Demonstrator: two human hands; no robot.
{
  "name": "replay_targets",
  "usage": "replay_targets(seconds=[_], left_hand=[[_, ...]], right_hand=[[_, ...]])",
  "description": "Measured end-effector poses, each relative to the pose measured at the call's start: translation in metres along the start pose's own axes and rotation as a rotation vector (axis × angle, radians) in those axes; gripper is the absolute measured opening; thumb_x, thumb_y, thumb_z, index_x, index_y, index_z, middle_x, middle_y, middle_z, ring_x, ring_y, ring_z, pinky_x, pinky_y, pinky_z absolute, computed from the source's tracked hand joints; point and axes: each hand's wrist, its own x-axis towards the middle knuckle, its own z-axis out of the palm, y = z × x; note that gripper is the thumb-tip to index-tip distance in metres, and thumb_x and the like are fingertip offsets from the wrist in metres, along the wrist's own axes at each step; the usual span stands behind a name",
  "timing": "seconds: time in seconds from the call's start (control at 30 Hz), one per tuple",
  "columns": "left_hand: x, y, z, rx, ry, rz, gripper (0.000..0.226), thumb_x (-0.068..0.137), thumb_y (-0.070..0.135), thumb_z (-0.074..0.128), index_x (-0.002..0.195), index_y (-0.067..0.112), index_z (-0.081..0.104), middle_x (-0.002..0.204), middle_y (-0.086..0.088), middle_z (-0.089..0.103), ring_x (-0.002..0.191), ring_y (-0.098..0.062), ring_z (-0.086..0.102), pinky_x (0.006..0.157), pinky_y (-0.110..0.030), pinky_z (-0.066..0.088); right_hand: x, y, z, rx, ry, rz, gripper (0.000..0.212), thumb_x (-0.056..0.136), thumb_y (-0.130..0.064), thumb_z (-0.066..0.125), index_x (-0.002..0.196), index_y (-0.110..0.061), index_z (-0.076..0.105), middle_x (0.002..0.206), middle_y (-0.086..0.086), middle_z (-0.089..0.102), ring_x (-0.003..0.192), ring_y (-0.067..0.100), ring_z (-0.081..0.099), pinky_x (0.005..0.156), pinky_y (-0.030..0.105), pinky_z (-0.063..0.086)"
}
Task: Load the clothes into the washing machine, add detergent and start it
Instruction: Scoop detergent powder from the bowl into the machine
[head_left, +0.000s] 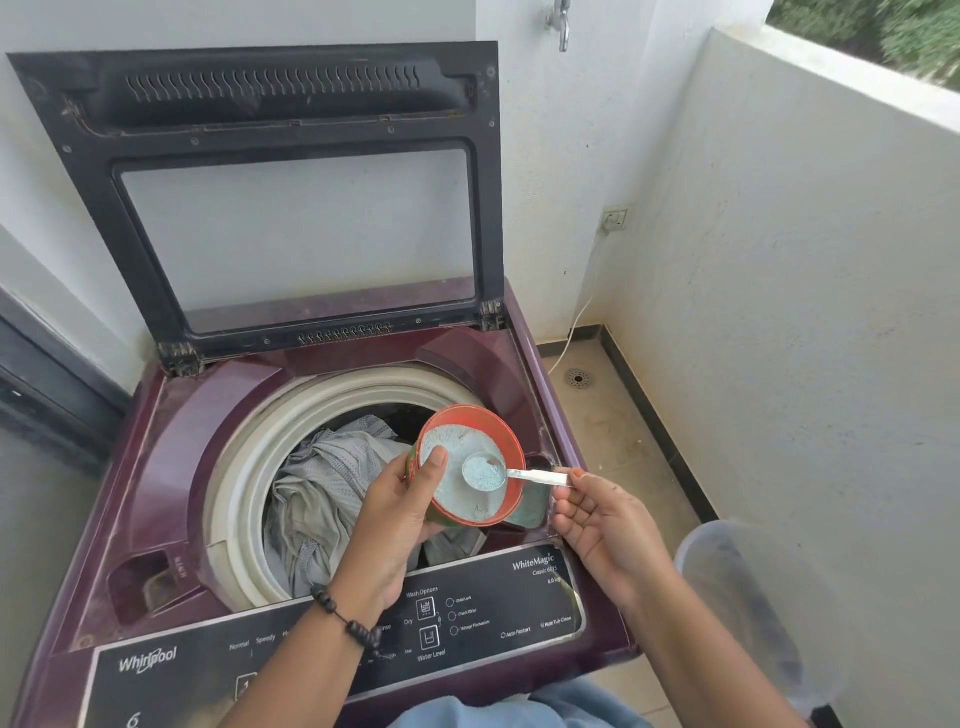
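A maroon top-loading washing machine (171, 457) stands with its lid (291, 104) raised against the wall. Grey clothes (322, 493) lie in the drum. My left hand (395, 525) holds an orange tub of detergent powder (511, 457), tilted toward me over the drum's right side. My right hand (602, 525) pinches the handle of a metal spoon (485, 470), whose bowl is heaped with bluish powder just above the tub. The dark control panel (498, 608) runs along the machine's front edge under my wrists.
A translucent plastic container (753, 597) stands on the floor at the right, close to my right arm. A low white balcony wall (805, 312) closes the right side. A white cable (576, 332) runs from a wall socket (614, 218) down to the floor near a drain (578, 378).
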Motion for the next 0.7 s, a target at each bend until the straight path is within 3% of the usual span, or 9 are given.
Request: replay_targets(seconds=[0.3, 0.5, 0.7], left_hand=[[0.004, 0.001, 0.004, 0.013, -0.014, -0.022, 0.046, 0.076, 0.045, 0.063, 0.111, 0.016, 0.063, 0.104, -0.002, 0.075, 0.095, -0.018, 0.072, 0.069, -0.027, 0.059], [0.008, 0.001, 0.006, 0.013, -0.033, -0.025, 0.041, 0.076, 0.043, 0.063, 0.108, 0.018, 0.062, 0.101, -0.002, 0.075, 0.092, -0.017, 0.073, 0.065, -0.026, 0.059], [0.017, -0.001, 0.001, 0.019, -0.017, -0.021, 0.046, 0.075, 0.044, 0.064, 0.110, 0.014, 0.062, 0.107, -0.006, 0.071, 0.098, -0.020, 0.070, 0.061, -0.025, 0.058]], right_hand=[[-0.009, -0.008, 0.004, -0.079, -0.070, -0.067, 0.016, 0.096, -0.002, 0.050, 0.092, 0.005, 0.064, 0.064, 0.014, 0.062, 0.051, 0.016, 0.056, 0.050, 0.023, 0.051], [-0.008, -0.014, 0.003, -0.093, -0.020, -0.098, 0.019, 0.096, 0.000, 0.050, 0.086, 0.004, 0.066, 0.061, 0.014, 0.063, 0.048, 0.016, 0.057, 0.047, 0.023, 0.052], [-0.004, -0.016, -0.006, -0.046, 0.038, -0.133, 0.015, 0.095, -0.002, 0.051, 0.093, 0.005, 0.064, 0.061, 0.012, 0.063, 0.050, 0.015, 0.060, 0.048, 0.022, 0.054]])
